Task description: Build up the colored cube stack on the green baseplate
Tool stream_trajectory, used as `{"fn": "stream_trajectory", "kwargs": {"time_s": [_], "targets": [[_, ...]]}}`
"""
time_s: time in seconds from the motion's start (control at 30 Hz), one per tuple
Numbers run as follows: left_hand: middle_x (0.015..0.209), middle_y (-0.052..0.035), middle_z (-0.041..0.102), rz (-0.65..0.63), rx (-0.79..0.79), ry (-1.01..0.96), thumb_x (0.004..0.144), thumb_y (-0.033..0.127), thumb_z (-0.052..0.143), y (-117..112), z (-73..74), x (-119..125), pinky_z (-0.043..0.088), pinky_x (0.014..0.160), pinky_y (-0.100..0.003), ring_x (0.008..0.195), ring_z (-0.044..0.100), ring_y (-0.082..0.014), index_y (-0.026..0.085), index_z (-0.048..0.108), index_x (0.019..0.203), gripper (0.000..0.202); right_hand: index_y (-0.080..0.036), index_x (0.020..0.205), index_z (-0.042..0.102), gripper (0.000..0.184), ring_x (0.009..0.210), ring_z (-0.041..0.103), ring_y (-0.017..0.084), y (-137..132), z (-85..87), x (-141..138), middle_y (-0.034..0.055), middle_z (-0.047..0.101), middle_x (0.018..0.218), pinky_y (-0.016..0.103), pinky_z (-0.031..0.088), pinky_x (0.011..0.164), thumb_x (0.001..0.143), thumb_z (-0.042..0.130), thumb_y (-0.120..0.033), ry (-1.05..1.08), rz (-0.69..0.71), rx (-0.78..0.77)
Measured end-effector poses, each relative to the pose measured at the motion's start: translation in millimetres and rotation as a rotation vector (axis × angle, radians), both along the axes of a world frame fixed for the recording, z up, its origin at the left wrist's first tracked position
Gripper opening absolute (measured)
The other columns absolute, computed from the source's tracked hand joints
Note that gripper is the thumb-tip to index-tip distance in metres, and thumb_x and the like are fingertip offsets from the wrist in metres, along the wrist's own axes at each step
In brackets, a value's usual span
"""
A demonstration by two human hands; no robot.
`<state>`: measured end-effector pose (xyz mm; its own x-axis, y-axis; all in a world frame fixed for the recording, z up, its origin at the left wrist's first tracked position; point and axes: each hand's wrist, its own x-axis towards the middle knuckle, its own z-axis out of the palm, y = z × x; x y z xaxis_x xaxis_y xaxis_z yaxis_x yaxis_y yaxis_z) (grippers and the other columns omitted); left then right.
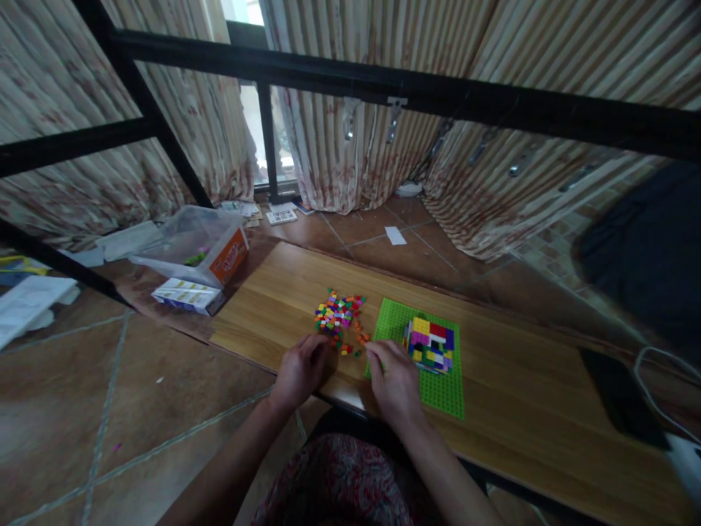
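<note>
A loose pile of small colourful toy bricks [335, 313] lies on the wooden board, with a trail of orange bricks [360, 332] down its right side. My left hand [301, 371] is at the pile's near edge, its fingers curled together; anything between them is hidden. Just right of the orange bricks, my right hand [396, 381] reaches over the left edge of a green baseplate [445, 398]. Its thumb and forefinger are pinched, and what they hold is too small to make out. A block built of many-coloured bricks [430, 345] stands on the baseplate.
A clear plastic bin [186, 237] with an orange label and a small carton [188, 295] stand left of the wooden board [263, 292]. A dark flat object [621, 394] and white cable [651, 351] lie at the right. Black metal bars [328, 69] cross before the curtains.
</note>
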<state>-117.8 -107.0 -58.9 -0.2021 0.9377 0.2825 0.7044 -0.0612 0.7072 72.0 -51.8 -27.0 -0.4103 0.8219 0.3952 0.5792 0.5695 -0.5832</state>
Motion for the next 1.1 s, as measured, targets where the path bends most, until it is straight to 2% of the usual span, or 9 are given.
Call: {"fn": "stream_trajectory", "kwargs": {"time_s": [0.17, 0.33, 0.53, 0.7, 0.9, 1.1], "targets": [[0.091, -0.0049, 0.068, 0.104, 0.026, 0.018, 0.090, 0.023, 0.050, 5, -3.7, -15, 0.051, 0.077, -0.027, 0.083, 0.064, -0.0155, 0.020, 0.062, 0.097, 0.015, -0.022, 0.091, 0.071, 0.022, 0.088, 0.058, 0.020, 31, -15.2, -36, 0.0054, 0.066, 0.089, 0.033, 0.046, 0.082, 0.092, 0.049, -0.017, -0.079, 0.007, -0.049], [0.088, -0.0041, 0.067, 0.114, -0.007, 0.060, 0.091, 0.024, 0.049, 7, -9.2, -15, 0.050, 0.074, -0.026, 0.081, 0.064, -0.0151, 0.020, 0.062, 0.096, 0.014, -0.022, 0.094, 0.071, 0.016, 0.092, 0.054, 0.022, 50, -25.2, -51, 0.0058, 0.064, 0.092, 0.034, 0.043, 0.084, 0.090, 0.055, -0.020, -0.175, 0.021, -0.014], [0.090, -0.0048, 0.066, 0.127, -0.009, 0.090, 0.092, 0.025, 0.048, 6, -13.2, -12, 0.050, 0.072, -0.025, 0.081, 0.064, -0.0147, 0.020, 0.061, 0.098, 0.015, -0.022, 0.093, 0.069, 0.014, 0.089, 0.052, 0.023, 51, -30.2, -50, 0.0060, 0.065, 0.089, 0.036, 0.041, 0.082, 0.090, 0.056, -0.023, -0.244, 0.042, 0.001], [0.092, -0.0051, 0.066, 0.130, -0.034, 0.118, 0.093, 0.026, 0.046, 6, -12.1, -11, 0.049, 0.070, -0.024, 0.081, 0.064, -0.0148, 0.021, 0.061, 0.098, 0.017, -0.023, 0.088, 0.068, 0.008, 0.089, 0.054, 0.023, 48, -26.3, -42, 0.0046, 0.067, 0.087, 0.036, 0.040, 0.082, 0.086, 0.060, -0.022, -0.287, 0.068, -0.036], [0.088, -0.0041, 0.066, 0.139, -0.034, 0.152, 0.093, 0.027, 0.047, 6, -11.3, -10, 0.047, 0.067, -0.023, 0.077, 0.063, -0.0141, 0.021, 0.062, 0.097, 0.017, -0.023, 0.090, 0.069, 0.023, 0.087, 0.057, 0.022, 48, -19.1, -36, 0.0046, 0.069, 0.088, 0.035, 0.040, 0.080, 0.085, 0.052, -0.009, -0.296, 0.111, -0.066], [0.089, -0.0039, 0.067, 0.143, -0.026, 0.174, 0.092, 0.027, 0.048, 7, -12.8, -11, 0.048, 0.068, -0.024, 0.078, 0.064, -0.0149, 0.021, 0.062, 0.097, 0.016, -0.023, 0.081, 0.068, 0.019, 0.084, 0.057, 0.021, 55, -19.1, -41, 0.0037, 0.069, 0.084, 0.033, 0.040, 0.078, 0.087, 0.055, -0.011, -0.284, 0.104, -0.107]]}}
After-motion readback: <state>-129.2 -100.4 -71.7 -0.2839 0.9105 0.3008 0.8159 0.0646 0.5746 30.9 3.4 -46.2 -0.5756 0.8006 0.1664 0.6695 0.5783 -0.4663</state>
